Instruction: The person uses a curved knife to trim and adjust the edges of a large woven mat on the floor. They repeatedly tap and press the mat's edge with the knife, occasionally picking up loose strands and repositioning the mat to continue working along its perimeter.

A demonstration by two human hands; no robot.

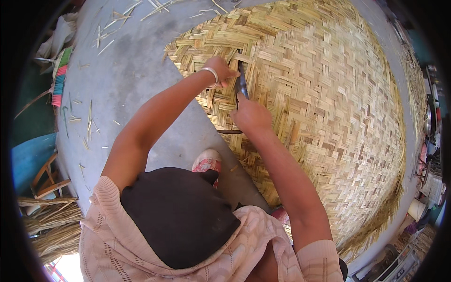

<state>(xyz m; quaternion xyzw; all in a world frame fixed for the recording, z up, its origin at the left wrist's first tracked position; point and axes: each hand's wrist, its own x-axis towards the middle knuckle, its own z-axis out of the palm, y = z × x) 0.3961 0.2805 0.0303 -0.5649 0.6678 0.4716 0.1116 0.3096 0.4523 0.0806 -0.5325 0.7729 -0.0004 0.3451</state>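
Observation:
A large woven mat (329,98) of pale straw-coloured strips spreads over the floor from the middle to the right. My right hand (252,117) is closed around a dark, narrow, blade-like metal tool (242,84). The tool's far end lies among the mat's strips close to the left edge. A thin dark rod (230,132) sticks out to the left below this hand; whether it belongs to the tool I cannot tell. My left hand (220,70), with a bangle on its wrist, is closed over the mat's edge strips just left of the blade. What its fingers pinch is hidden.
Loose strip offcuts (89,120) lie scattered on the grey floor (122,75). My shoe (207,162) stands beside the mat's left edge. Bundles of dry stalks (56,230) and a wooden frame (49,176) are at the far left. Household items line the right rim.

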